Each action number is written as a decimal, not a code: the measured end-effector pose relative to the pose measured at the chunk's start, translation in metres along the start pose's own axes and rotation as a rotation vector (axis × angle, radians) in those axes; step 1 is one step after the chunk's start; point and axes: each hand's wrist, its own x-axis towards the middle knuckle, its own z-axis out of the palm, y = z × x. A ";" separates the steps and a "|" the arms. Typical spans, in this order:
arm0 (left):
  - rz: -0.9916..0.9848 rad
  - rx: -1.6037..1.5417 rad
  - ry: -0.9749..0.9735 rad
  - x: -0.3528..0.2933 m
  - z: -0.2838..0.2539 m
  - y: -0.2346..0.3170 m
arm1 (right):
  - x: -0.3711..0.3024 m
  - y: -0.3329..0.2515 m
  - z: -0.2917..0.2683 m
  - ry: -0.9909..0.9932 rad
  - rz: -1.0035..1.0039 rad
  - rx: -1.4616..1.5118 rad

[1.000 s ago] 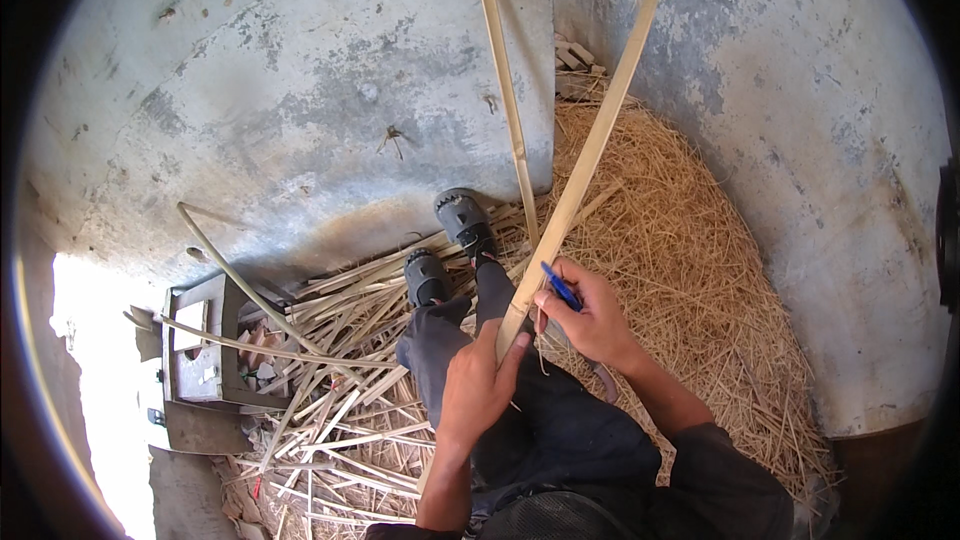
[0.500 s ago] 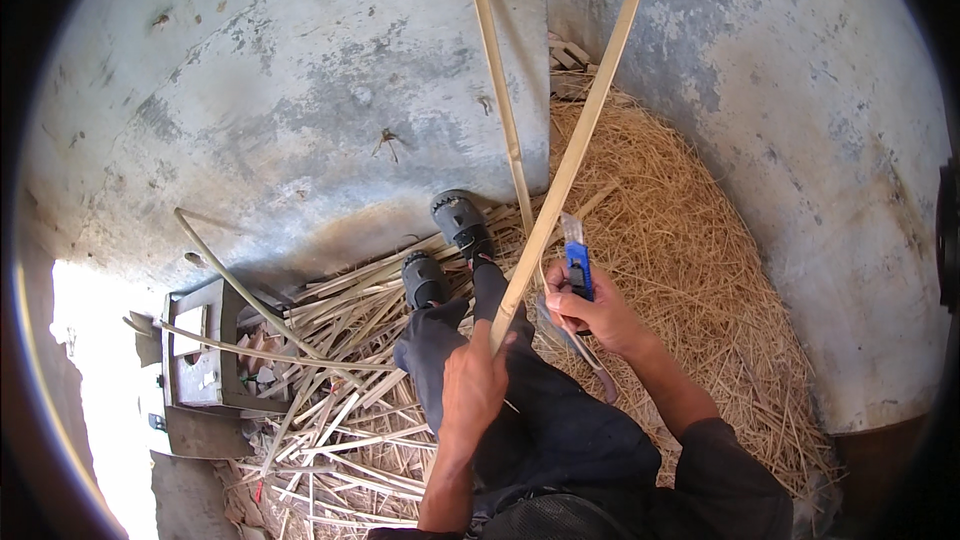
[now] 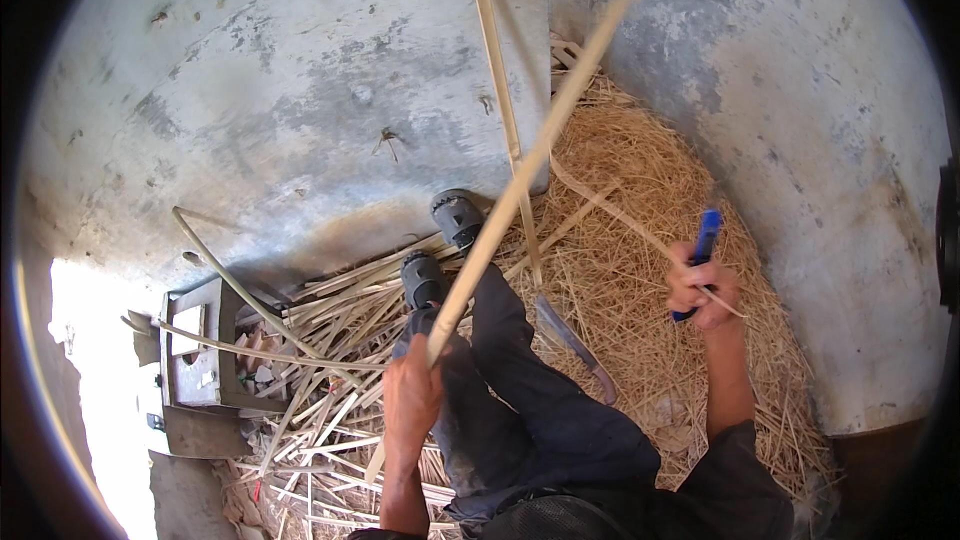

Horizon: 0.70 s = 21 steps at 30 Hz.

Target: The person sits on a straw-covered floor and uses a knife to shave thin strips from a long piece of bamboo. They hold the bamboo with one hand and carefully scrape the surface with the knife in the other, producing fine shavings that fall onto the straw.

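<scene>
My left hand [image 3: 410, 402] is closed round the lower end of a long bamboo strip [image 3: 532, 162]. The strip slants up and to the right, its far end smeared by motion. Out to the right, my right hand [image 3: 706, 292] is closed round a blue utility knife [image 3: 709, 230] and a thin bamboo sliver [image 3: 632, 224]. The sliver curves back to the strip and seems joined to it around mid-length. Its free tip sticks out below my right fingers. Whether the knife's blade is out, I cannot tell.
Another bamboo strip [image 3: 497, 55] leans against the wall [image 3: 300, 70]. Fine shavings [image 3: 640, 170] are heaped at right. A curved blade with a handle [image 3: 575, 340] lies by my leg. Several loose strips [image 3: 330, 440] cover the floor at left, beside a grey box [image 3: 205, 340].
My right hand has swung out to the right with the knife, drawing the sliver away from the strip. My left hand has shifted left and slightly down with the strip.
</scene>
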 end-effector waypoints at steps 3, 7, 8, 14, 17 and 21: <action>0.052 0.156 0.117 -0.004 -0.014 -0.036 | -0.036 -0.030 -0.034 -0.009 -0.184 0.129; -0.192 0.164 0.181 -0.012 -0.037 -0.060 | -0.094 -0.067 -0.084 0.099 -0.477 0.180; -0.266 0.120 0.150 -0.011 -0.046 -0.066 | -0.105 -0.072 -0.095 0.132 -0.545 0.113; -0.191 0.120 0.172 -0.032 -0.058 -0.038 | -0.133 -0.047 -0.132 0.837 -0.342 -0.524; -0.175 0.010 0.074 -0.033 -0.053 -0.023 | -0.111 -0.027 -0.115 0.910 -0.091 -1.089; -0.194 -0.221 -0.123 -0.032 -0.047 -0.012 | -0.086 -0.012 -0.106 0.871 0.030 -1.401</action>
